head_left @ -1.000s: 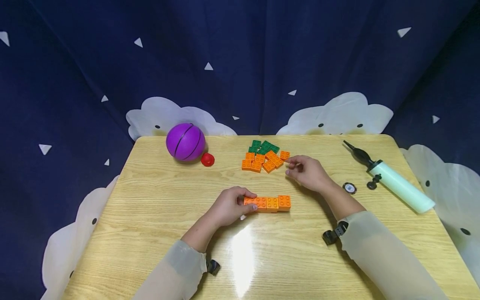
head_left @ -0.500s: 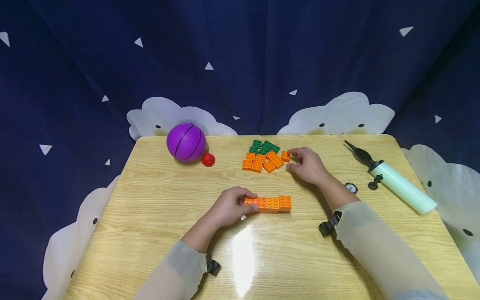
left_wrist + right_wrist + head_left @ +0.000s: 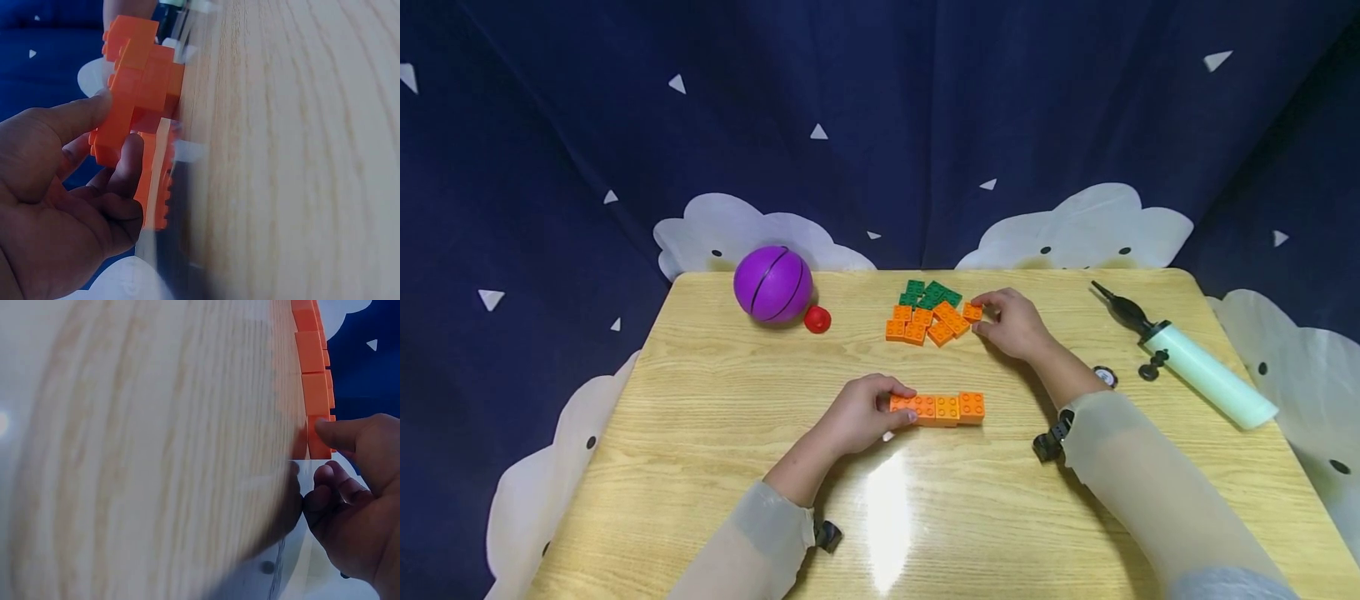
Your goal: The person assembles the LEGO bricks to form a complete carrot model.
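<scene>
My left hand (image 3: 857,414) grips the left end of a joined row of orange building bricks (image 3: 947,407) near the middle of the table. In the left wrist view the thumb and fingers pinch the bricks (image 3: 139,81), which are stacked in steps. At the back, my right hand (image 3: 1017,325) has thumb and forefinger on either side of a small orange building brick (image 3: 972,311), at the right of a group of loose orange bricks (image 3: 915,332). In the right wrist view the thumb lies against this brick (image 3: 319,445); its far side is hidden.
Several green bricks (image 3: 934,293) lie behind the loose orange ones. A purple ball (image 3: 773,284) and a small red hat-shaped piece (image 3: 817,319) are at back left. On the right lie a hand pump (image 3: 1210,375), a black piece (image 3: 1153,365) and a round chip (image 3: 1105,377).
My right hand has moved slightly back and left, and its thumb and forefinger have closed in on the small orange brick. My left hand stays on the brick row.
</scene>
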`<state>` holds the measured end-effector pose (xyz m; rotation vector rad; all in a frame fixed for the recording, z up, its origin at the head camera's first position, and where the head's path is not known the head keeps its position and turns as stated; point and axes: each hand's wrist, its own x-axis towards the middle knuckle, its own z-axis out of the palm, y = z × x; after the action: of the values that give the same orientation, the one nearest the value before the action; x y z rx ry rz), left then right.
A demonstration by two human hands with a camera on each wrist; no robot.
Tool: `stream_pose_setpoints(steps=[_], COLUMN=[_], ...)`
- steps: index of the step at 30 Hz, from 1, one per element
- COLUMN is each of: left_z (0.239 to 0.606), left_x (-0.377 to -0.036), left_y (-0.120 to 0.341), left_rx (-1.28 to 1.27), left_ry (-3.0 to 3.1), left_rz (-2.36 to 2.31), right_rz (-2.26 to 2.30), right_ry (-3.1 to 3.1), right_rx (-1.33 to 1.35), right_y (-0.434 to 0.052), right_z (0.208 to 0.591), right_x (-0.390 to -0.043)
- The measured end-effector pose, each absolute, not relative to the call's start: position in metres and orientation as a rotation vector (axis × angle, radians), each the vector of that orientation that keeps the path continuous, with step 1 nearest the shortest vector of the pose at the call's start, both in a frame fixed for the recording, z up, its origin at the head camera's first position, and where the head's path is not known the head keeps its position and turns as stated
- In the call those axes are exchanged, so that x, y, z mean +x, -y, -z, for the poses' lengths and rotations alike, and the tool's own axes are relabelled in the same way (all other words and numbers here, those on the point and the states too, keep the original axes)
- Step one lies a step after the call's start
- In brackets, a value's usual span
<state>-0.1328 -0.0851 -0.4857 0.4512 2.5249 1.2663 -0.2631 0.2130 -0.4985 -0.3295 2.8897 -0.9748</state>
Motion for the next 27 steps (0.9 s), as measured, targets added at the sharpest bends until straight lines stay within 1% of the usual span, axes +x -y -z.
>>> stream_pose_setpoints(steps=[12,27], left_z=[0.485,0.483], left_x=[-0.132,-0.132], left_y=[0.085,0.084], left_rx=[0.454,0.437], left_ry=[-2.532,-2.522], left_rz=[-1.261,-1.268], right_rz=[0.974,1.041], right_ry=[-2.877,-2.872], right_rx=[-0.273,-0.26], right_y=[-0.215,-0.227], right_z=[0.497,0.496], right_x=[-0.262,-0.247])
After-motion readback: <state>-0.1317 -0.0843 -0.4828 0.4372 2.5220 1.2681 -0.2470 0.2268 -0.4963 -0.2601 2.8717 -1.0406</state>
